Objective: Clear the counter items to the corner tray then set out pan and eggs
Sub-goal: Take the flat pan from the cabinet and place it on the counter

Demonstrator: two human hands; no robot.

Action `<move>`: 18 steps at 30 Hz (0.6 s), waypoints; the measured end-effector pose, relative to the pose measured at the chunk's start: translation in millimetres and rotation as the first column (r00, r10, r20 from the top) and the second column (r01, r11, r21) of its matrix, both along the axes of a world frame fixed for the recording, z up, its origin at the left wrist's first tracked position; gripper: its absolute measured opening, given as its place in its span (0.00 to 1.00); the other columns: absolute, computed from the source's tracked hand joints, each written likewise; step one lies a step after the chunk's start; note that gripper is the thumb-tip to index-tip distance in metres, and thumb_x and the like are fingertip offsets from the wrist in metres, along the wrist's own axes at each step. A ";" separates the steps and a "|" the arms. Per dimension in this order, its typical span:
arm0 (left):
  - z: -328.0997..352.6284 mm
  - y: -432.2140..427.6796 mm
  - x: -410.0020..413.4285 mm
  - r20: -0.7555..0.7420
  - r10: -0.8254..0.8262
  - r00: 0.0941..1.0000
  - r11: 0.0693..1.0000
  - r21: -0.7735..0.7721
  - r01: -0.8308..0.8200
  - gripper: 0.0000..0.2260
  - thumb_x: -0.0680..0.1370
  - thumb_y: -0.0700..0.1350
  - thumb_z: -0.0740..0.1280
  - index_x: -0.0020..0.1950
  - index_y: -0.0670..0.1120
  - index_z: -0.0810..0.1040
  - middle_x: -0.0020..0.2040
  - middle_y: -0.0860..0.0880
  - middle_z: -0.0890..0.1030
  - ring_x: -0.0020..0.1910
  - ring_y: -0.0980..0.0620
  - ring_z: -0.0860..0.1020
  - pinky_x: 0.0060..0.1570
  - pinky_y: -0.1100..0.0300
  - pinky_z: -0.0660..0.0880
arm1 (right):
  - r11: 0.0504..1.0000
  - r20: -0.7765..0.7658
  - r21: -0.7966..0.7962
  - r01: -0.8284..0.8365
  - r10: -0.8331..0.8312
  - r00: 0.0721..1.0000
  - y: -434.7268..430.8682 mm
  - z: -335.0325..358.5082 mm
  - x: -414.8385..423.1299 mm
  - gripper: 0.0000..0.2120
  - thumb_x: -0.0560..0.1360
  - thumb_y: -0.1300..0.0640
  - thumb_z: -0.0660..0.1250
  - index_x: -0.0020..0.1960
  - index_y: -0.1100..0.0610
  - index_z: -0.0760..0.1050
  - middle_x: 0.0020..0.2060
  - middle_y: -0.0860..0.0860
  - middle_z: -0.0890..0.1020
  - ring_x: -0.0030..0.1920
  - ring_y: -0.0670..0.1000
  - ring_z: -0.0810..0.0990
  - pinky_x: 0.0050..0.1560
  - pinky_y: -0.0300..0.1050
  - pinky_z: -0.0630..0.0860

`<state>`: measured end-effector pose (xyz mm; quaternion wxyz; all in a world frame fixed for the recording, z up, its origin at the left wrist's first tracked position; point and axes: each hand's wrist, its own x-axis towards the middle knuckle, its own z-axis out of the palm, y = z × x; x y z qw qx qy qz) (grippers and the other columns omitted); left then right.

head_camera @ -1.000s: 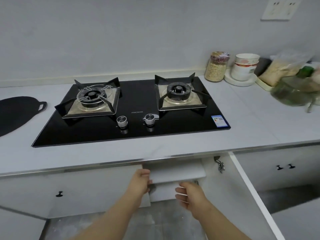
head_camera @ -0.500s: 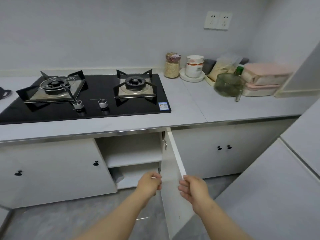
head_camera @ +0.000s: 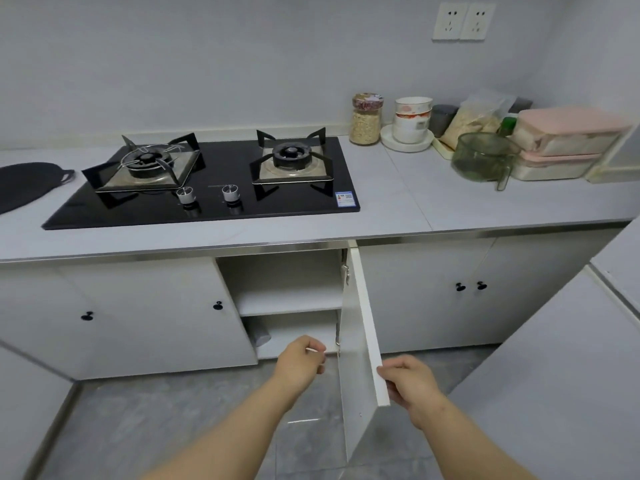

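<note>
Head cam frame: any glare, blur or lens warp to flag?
Head view: wide-angle warp tilts the white twin wall sockets; head view: glossy black glass hob mirrors its silver knobs, no blown glare; head view: soft even light, faint shadows; head view: right hand and open white cabinet door look sharp.

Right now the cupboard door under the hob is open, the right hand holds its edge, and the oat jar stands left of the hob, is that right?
Not quite. The oat jar stands right of the hob, not left, as the head view shows. The rest holds: the cupboard door is open and the right hand holds its edge.
</note>
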<state>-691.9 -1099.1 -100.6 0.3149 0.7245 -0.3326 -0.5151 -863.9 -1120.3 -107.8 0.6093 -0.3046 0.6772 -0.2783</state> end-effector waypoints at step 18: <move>-3.9 20.4 127.1 -0.024 0.321 0.947 0.946 0.054 -0.320 0.06 0.80 0.38 0.57 0.46 0.46 0.72 0.41 0.48 0.77 0.36 0.53 0.75 0.34 0.63 0.68 | 0.967 0.109 0.145 -0.208 0.193 0.975 -18.0 -0.3 153.3 0.13 0.77 0.64 0.64 0.36 0.58 0.64 0.31 0.54 0.71 0.29 0.50 0.69 0.25 0.39 0.75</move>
